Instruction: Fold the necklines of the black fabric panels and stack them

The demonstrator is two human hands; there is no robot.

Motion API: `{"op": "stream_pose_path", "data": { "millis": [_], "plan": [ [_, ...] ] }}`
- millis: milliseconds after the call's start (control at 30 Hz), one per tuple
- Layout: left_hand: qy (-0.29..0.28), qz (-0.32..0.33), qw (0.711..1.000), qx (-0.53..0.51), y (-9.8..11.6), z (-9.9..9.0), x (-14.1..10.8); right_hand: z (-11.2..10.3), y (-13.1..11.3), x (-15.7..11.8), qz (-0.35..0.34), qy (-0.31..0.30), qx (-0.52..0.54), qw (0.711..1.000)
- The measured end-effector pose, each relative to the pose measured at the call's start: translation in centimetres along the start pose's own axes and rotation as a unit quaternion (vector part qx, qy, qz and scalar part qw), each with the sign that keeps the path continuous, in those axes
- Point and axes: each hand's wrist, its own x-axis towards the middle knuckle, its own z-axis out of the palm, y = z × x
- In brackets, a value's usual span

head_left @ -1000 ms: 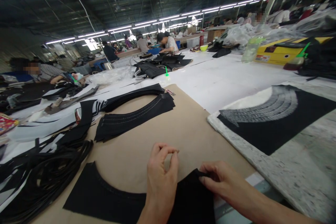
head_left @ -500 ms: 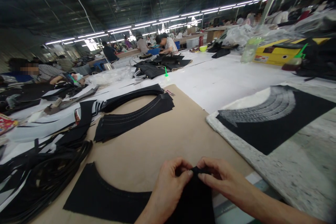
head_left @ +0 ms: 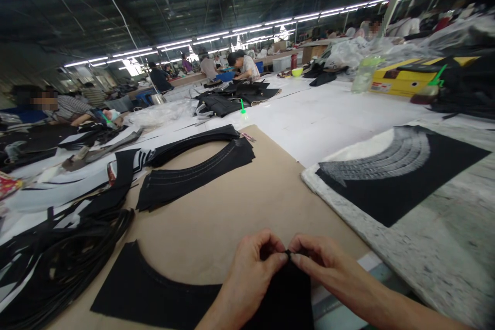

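Observation:
Both hands meet at the top edge of a black fabric piece [head_left: 292,299] near the bottom centre. My left hand [head_left: 253,268] pinches that edge between thumb and fingers. Close beside it, my right hand [head_left: 325,258] pinches the same edge, thumb tips nearly touching. A curved black piece [head_left: 154,289] lies flat to the left, its right part hidden behind my left hand and wrist. Further up the brown board [head_left: 216,206] rests a stack of curved black pieces [head_left: 197,172] with pale stitched lines.
At right, a marbled slab [head_left: 444,247] carries a black piece [head_left: 410,196] with whitish curved streaks. Black strips [head_left: 65,268] are heaped at left. Small snips [head_left: 248,137], a green-tipped bottle [head_left: 243,111] and a yellow box [head_left: 402,80] lie beyond. Several people work in the background.
The fingertips of both hands have drawn slightly closer together on the black edge, and less fabric shows between them. The view has shifted slightly.

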Motion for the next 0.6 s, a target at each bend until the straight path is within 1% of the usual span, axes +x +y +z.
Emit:
{"op": "stream_pose_path", "data": {
  "millis": [267, 400, 600],
  "plan": [
    [-0.029, -0.012, 0.999, 0.007, 0.63, -0.27, -0.09, 0.15, 0.64, -0.25, -0.004, -0.009, 0.035, 0.999],
    [-0.036, -0.015, 0.999, 0.008, 0.41, -0.21, -0.17, 0.23, 0.63, -0.23, -0.007, -0.013, 0.042, 0.999],
    [-0.018, -0.001, 0.998, 0.052, 0.09, 0.10, -0.22, 0.33, 0.64, -0.35, -0.009, -0.009, 0.034, 0.999]
  ]
}}
